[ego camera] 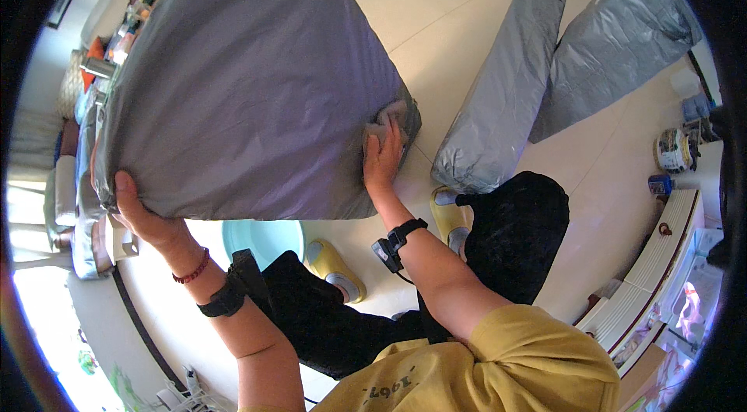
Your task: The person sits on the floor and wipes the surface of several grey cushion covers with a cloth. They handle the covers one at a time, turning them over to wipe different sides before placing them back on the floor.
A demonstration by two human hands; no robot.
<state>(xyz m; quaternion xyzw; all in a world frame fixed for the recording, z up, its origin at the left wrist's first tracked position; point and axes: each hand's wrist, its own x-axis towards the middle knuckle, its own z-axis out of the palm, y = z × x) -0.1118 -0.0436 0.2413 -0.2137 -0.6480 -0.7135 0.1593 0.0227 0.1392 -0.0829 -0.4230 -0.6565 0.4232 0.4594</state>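
Observation:
A large flat object in a grey plastic-like cover [251, 85] stands tilted before me and fills the upper left. My left hand [143, 210] grips its lower left corner, thumb on the front face, with the other fingers hidden beneath or behind. My right hand [385, 158] presses a crumpled, greyish-pink cloth [388, 123] against the cover near its right edge. Below the cover, part of a light-blue plastic basin [265, 240] shows on the floor.
Two silver-grey wrapped bundles [505, 85] [624, 44] lie on the tiled floor at the upper right. A white cabinet [648, 254] and a lidded jar [671, 150] are at the right. Small items crowd a surface behind the cover. White cables [195, 397] lie at the lower left.

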